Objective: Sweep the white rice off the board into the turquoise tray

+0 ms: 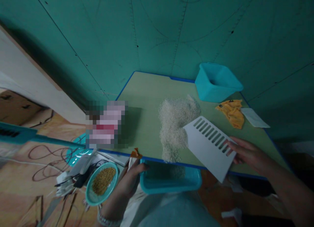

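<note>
Pinching slotted scraper [204,151] in right grip [245,151], bin [169,187] rim in left grip [133,176] — press flat, draw grain [178,114] bin-ward slowly.

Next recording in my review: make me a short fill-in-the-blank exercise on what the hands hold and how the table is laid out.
1. The right hand holds a ____ slotted plate.
2. The left hand holds the lower bin by its ____ end, as seen in the picture.
3. The table is edged in ____.
4. In the picture, the cloth lies to the ____ of the grain pile.

Missing words: white; left; blue; right.
</note>
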Tool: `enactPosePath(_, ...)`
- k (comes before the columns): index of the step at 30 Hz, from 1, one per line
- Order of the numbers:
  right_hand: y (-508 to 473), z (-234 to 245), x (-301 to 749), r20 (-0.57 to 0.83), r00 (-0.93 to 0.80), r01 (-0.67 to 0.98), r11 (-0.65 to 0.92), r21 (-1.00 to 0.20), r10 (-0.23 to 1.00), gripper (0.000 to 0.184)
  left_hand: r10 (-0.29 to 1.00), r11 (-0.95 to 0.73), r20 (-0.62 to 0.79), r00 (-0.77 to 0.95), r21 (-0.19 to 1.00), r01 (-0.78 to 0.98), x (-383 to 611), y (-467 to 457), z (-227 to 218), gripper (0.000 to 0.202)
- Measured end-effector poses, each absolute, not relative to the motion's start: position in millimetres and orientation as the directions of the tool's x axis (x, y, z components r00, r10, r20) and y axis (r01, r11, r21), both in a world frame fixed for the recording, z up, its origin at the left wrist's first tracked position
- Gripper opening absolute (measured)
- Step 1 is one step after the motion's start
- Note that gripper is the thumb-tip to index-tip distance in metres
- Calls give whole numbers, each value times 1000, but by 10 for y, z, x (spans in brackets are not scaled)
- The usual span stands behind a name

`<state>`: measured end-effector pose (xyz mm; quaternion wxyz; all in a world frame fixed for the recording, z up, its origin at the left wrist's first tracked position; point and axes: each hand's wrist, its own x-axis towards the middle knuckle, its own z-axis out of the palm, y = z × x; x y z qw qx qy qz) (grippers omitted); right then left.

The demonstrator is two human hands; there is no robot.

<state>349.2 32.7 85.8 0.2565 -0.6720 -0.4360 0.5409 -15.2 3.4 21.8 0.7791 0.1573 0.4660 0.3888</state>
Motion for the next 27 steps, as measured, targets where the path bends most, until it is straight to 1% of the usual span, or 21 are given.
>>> enactPosePath(4, 260, 848, 3461, -545, -4, 284, -522, -805, 838, 52, 755, 649, -592, 282, 614, -449, -151, 44, 184, 63)
enactPosePath(8, 183, 869, 3413, -568, -77, 276, -530, -802, 819, 48, 745, 658, -602, 288, 595, -461, -142, 53, 182, 62)
enactPosePath(12, 118, 897, 3389, -551, -129, 298, -497, -815, 825, 45, 752, 651, -588, 296, 598, -468, -144, 56, 181, 58)
enactPosePath(20, -47, 999, 3344, -546, -97, 399, -470, -787, 832, 45, 746, 658, -599, 290, 595, -463, -120, 51, 167, 52)
enactPosePath(24, -88, 1142, 3250, -494, -55, 450, -421, -788, 867, 43, 757, 644, -588, 285, 600, -474, -113, 56, 183, 50)
enactPosePath(27, -102, 1209, 3239, -442, -38, 528, -357, -770, 896, 45, 753, 648, -594, 283, 595, -475, -115, 62, 198, 48)
